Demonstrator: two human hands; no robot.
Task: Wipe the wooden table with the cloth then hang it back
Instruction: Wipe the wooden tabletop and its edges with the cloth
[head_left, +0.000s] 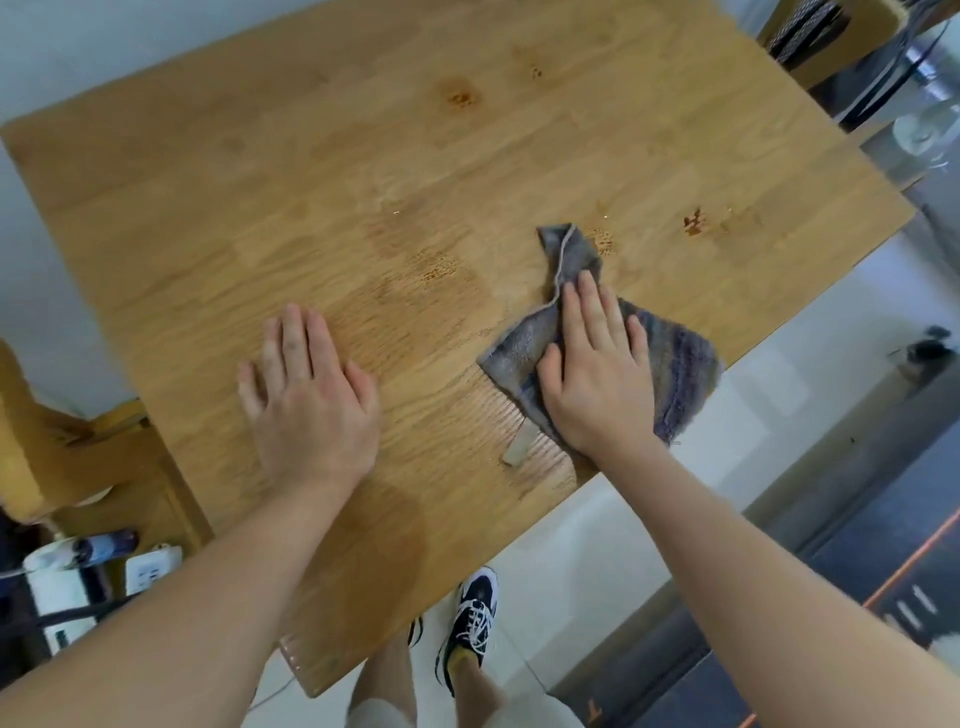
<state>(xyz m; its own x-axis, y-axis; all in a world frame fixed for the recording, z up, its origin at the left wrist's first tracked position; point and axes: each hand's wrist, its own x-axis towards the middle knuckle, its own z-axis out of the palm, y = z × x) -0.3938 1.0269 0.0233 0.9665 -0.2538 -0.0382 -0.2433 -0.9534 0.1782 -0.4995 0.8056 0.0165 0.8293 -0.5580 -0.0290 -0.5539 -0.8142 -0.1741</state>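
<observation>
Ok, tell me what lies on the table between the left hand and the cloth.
Head view: only bare wood of the wooden table lies between the left hand and the cloth. A speckled brown stain sits just beyond that stretch.

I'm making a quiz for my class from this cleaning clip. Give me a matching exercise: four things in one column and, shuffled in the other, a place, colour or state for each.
1 left hand
2 right hand
3 cloth
4 shoe

A black and white
B flat on the bare table
C pressing on the cloth
D grey, rumpled, lying on the table

Pairs: 1-B, 2-C, 3-D, 4-A
</observation>
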